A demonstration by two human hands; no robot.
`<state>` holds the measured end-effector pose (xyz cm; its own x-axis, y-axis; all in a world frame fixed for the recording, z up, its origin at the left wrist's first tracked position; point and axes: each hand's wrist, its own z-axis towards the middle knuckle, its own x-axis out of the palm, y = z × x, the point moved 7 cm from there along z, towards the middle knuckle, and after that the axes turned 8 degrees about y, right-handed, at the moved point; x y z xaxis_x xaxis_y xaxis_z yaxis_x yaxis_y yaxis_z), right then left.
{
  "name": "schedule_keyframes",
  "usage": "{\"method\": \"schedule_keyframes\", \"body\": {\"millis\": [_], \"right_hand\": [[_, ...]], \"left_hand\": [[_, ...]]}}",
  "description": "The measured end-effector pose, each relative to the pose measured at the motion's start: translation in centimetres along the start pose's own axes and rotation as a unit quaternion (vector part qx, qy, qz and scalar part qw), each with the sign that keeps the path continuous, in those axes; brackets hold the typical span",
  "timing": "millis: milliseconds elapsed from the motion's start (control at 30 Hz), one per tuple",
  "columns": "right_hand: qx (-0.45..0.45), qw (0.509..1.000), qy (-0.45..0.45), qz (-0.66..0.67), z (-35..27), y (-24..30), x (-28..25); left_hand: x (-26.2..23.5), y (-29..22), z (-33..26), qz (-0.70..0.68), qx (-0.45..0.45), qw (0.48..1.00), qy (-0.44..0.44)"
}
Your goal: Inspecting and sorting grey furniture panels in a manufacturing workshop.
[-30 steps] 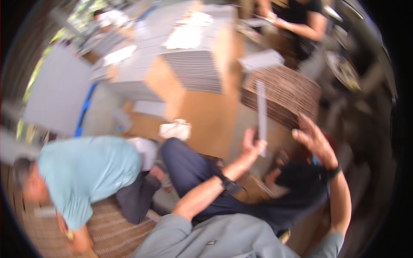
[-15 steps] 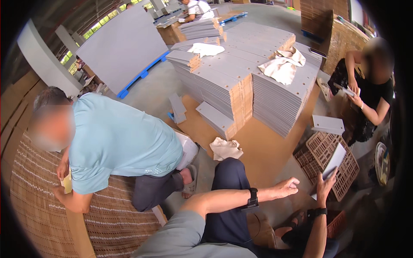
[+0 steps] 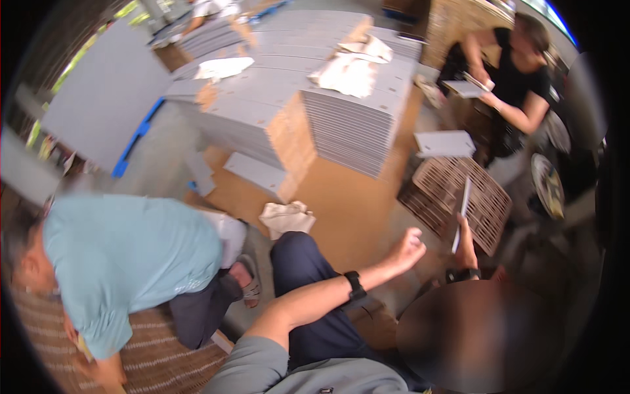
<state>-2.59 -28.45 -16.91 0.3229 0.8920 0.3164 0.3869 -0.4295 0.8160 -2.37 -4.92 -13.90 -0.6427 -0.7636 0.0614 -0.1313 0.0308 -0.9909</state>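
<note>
My right hand grips a thin grey panel by its lower end. The panel stands nearly upright and shows mostly its narrow pale edge, in front of a brown plastic crate. To the left of it, my left hand is held in the air with its fingers curled in. Motion blur keeps me from making out anything small inside those fingers. Neither hand touches the other. A dark blurred patch hides most of my right forearm.
Grey panels are piled high ahead, with white cloths on top. Another cloth lies by my knee. A co-worker in a blue shirt bends at the left. Another co-worker sits at the right, handling a grey panel.
The whole view has swung, so the scene sits further left. The panel in my right hand has turned from showing its broad face to nearly edge-on. My left hand stays curled.
</note>
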Motion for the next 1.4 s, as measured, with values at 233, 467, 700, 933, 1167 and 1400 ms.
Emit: {"method": "schedule_keyframes", "body": {"millis": [233, 467, 700, 933, 1167, 1400], "right_hand": [[-0.119, 0.877, 0.327, 0.330, -6.7, 7.4, 11.7], [-0.139, 0.963, 0.056, 0.225, -9.2, 6.0, 5.6], [-0.194, 0.961, -0.134, -0.146, -18.7, 12.1, -0.6], [-0.183, 0.903, -0.249, -0.300, -34.4, 13.8, -19.4], [-0.179, 0.888, -0.375, -0.197, -40.1, 4.2, -28.1], [-0.185, 0.850, -0.380, -0.315, -37.6, -0.5, -33.3]], "left_hand": [[1.2, -5.6, -0.1, -0.145, -0.095, 0.985, 0.014], [6.1, -8.0, -2.1, -0.143, -0.023, 0.984, 0.101], [8.2, -10.7, -4.6, -0.060, -0.010, 0.988, 0.145], [10.5, -10.7, -5.6, -0.044, -0.025, 0.986, 0.160], [15.7, -13.0, -4.5, 0.006, -0.010, 0.979, 0.204], [29.7, -9.7, 4.9, -0.023, -0.119, 0.923, 0.364]]}}
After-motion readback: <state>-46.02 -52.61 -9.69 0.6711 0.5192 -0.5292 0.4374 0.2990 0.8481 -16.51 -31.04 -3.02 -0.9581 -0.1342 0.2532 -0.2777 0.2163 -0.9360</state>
